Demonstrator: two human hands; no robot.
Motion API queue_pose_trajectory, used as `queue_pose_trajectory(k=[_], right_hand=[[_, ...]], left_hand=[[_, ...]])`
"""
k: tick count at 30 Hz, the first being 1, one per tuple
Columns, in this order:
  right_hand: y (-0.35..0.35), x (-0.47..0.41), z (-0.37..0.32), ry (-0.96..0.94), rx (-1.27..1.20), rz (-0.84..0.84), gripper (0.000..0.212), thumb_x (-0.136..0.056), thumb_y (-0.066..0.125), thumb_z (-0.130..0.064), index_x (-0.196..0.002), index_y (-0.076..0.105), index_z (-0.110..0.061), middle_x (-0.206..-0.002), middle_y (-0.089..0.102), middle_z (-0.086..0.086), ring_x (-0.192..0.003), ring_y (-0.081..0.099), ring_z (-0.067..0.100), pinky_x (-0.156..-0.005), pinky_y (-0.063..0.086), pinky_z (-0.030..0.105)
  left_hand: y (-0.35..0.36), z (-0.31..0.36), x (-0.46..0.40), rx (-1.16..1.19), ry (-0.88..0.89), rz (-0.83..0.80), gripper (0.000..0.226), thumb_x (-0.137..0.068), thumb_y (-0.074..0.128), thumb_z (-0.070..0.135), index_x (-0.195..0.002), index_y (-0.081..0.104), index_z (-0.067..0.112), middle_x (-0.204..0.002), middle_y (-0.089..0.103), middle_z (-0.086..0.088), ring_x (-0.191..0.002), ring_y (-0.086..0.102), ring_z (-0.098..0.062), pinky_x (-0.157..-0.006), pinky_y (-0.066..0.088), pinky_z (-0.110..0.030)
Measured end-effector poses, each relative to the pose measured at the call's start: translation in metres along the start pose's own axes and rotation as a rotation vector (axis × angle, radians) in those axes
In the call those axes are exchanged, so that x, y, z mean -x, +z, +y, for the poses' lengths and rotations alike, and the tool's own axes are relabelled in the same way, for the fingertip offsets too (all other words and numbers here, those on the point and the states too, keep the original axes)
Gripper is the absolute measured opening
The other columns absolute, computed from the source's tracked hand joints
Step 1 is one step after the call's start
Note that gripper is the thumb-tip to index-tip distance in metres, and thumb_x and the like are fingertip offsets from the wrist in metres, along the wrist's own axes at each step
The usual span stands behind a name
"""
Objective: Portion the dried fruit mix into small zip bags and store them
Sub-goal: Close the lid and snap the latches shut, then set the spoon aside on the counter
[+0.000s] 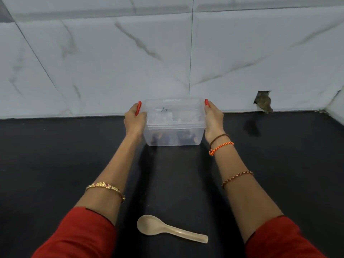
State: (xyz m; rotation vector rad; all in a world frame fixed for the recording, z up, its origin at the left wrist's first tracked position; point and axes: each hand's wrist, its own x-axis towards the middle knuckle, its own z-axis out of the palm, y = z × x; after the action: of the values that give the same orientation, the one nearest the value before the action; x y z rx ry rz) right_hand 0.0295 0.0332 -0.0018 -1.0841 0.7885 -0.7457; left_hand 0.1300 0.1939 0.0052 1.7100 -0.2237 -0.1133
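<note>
A clear plastic container (174, 135) with a lid and red side clips stands on the black counter, close to the marble wall. Dark dried fruit and clear bags show dimly through its walls. My left hand (134, 121) grips its left side, thumb on the red clip. On the other side, my right hand (214, 119) grips the right side at the other red clip. Both arms are stretched forward.
A beige plastic spoon (168, 229) lies on the black counter (55, 155) between my forearms, near the front. The white marble wall (167, 53) runs along the back, with a broken hole (263, 101) at its base to the right.
</note>
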Motion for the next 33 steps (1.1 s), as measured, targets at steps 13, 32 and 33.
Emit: queue_pose_trajectory(k=[13,32,33], right_hand=[[0.004,0.004,-0.007,0.044,0.181,-0.142,0.069,-0.092,0.045,-0.049,-0.147,0.020,-0.014,-0.147,0.035,0.007,-0.133,0.038,0.027,-0.111,0.034,0.044],[0.004,0.003,-0.002,-0.100,0.312,0.120,0.039,-0.089,0.059,-0.033,-0.119,0.054,-0.008,-0.122,0.057,0.011,-0.110,0.056,0.026,-0.098,0.048,0.040],[0.002,0.007,-0.002,-0.090,0.323,0.111,0.046,-0.088,0.059,-0.037,-0.123,0.051,-0.008,-0.126,0.054,0.012,-0.115,0.053,0.028,-0.100,0.046,0.040]], left_hand=[[-0.002,0.011,-0.004,-0.071,-0.038,0.105,0.060,-0.091,0.053,0.041,-0.137,0.036,0.006,-0.137,0.044,-0.011,-0.123,0.046,-0.025,-0.101,0.036,-0.033],[-0.008,0.000,0.004,-0.112,-0.015,0.106,0.038,-0.091,0.053,0.023,-0.126,0.048,0.009,-0.119,0.056,-0.012,-0.109,0.055,-0.028,-0.095,0.044,-0.038],[-0.008,0.001,0.006,-0.112,-0.023,0.097,0.044,-0.092,0.053,0.027,-0.131,0.042,0.009,-0.125,0.053,-0.012,-0.115,0.052,-0.029,-0.098,0.042,-0.039]])
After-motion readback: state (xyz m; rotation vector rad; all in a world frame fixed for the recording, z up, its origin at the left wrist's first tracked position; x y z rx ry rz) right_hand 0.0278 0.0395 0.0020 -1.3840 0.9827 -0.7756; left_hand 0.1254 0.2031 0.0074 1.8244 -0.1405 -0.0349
